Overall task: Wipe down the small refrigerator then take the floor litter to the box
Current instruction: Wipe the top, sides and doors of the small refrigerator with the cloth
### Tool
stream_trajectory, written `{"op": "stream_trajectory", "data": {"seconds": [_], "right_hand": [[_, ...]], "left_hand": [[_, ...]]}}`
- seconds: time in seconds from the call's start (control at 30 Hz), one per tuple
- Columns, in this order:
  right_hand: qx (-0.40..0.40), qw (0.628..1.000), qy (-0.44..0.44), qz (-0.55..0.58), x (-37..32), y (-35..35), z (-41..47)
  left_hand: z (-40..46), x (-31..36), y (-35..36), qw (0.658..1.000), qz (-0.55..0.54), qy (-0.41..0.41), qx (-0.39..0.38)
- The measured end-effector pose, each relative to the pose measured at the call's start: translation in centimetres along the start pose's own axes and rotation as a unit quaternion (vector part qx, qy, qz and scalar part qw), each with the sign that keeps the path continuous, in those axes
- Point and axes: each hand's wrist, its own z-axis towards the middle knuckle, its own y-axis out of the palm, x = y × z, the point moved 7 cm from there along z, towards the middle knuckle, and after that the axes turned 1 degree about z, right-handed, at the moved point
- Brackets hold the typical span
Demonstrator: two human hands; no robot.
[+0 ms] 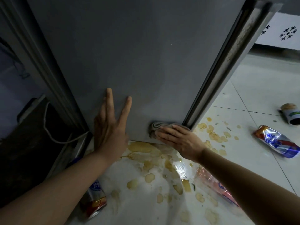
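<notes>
A person's right hand [177, 140], fingers flat, presses a soft, pliable cloth [156, 127] low against the small refrigerator [129, 54] while the left hand [110, 125] braces open-fingered, and 2 light crushed cans [276, 141] likely lift easily by their sides.

We find the refrigerator [129, 54] far and centre, a cloth [156, 127] against its lower right corner, a spill [155, 161] on the floor [253, 98] before it, one can [93, 202] near left, and a crushed can [276, 141] and another can [291, 115] at right.
</notes>
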Motion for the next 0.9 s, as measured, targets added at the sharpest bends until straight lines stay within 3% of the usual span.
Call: {"op": "stream_trajectory", "data": {"seconds": [0.07, 0.23, 0.3, 0.4, 0.5, 0.57, 0.63, 0.77, 0.83, 0.9], "right_hand": [[0.011, 1.000, -0.006, 0.003, 0.4, -0.6, 0.2], [0.203, 0.970, 0.131, 0.036, 6.1, -6.6, 3.5], [0.235, 0.958, 0.159, 0.049, 6.0, -7.4, 5.1], [0.166, 0.982, 0.082, 0.030, 2.3, -5.8, 7.3], [-0.028, 0.997, -0.066, 0.003, -3.0, -2.7, 9.1], [-0.090, 0.993, -0.073, -0.003, -3.9, -2.2, 9.5], [-0.032, 0.999, -0.035, -0.015, -2.5, -3.9, 10.1], [0.195, 0.973, 0.095, 0.083, 2.7, -9.2, 11.2], [0.207, 0.969, 0.114, 0.075, 2.7, -9.2, 11.9], [0.161, 0.983, 0.071, 0.052, 0.4, -8.2, 12.9]], "left_hand": [[-0.1, -0.5, -0.3, 1.000, 0.003, 0.013, -0.006], [0.0, -3.6, -1.5, 1.000, 0.015, 0.012, 0.020], [0.2, -4.9, -1.6, 1.000, 0.019, -0.004, 0.019], [0.3, -5.6, -1.1, 1.000, 0.025, -0.004, 0.010], [0.3, -5.6, -1.0, 1.000, 0.005, 0.011, 0.011], [0.2, -5.8, -1.2, 1.000, -0.006, 0.022, 0.015], [0.0, -6.8, -1.5, 1.000, -0.007, 0.018, 0.012], [-0.4, -9.8, -1.8, 1.000, -0.013, -0.025, 0.007], [-0.4, -10.3, -1.4, 0.999, -0.029, -0.015, -0.002], [-0.4, -10.4, -1.0, 0.999, -0.049, -0.007, -0.006]]}}
